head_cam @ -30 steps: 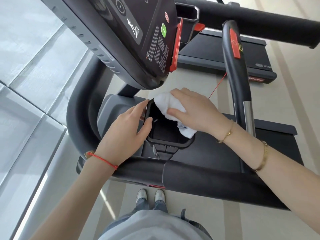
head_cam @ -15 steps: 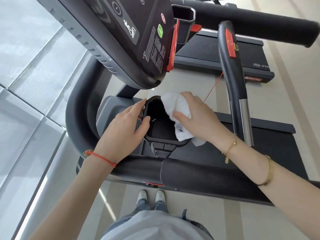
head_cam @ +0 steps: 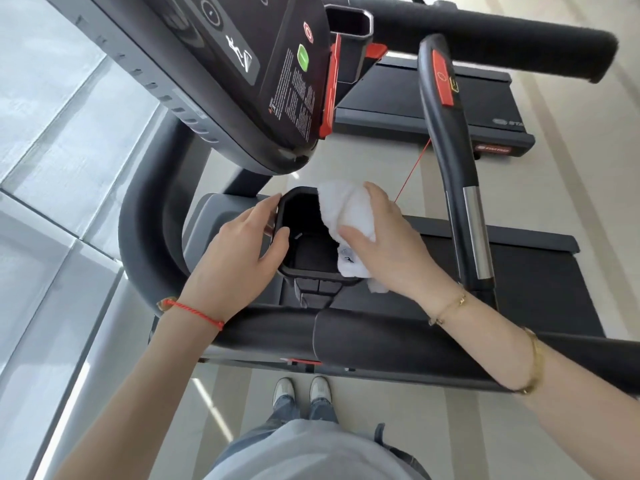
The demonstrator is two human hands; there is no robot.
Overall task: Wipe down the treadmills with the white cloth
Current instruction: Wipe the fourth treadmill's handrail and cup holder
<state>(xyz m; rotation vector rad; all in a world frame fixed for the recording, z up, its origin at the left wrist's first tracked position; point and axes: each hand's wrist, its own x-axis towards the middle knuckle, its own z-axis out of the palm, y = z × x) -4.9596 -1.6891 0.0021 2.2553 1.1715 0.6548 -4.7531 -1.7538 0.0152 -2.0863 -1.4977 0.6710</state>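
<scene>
A black treadmill fills the view, its console tilted above and a padded handrail running across in front of me. Below the console sits a black cup holder. My left hand grips the holder's left rim, thumb inside, fingers outside. My right hand holds the bunched white cloth and presses it against the holder's right rim and inner wall. Part of the cloth hangs below my palm.
A curved inner grip bar with a red pad and a chrome sensor stands just right of my right hand. A red safety cord runs past it. A second treadmill deck lies beyond. Glass panels stand on the left.
My right hand has slid the cloth from over the holder's top to its right rim, uncovering the opening. The left hand keeps its grip on the left rim.
</scene>
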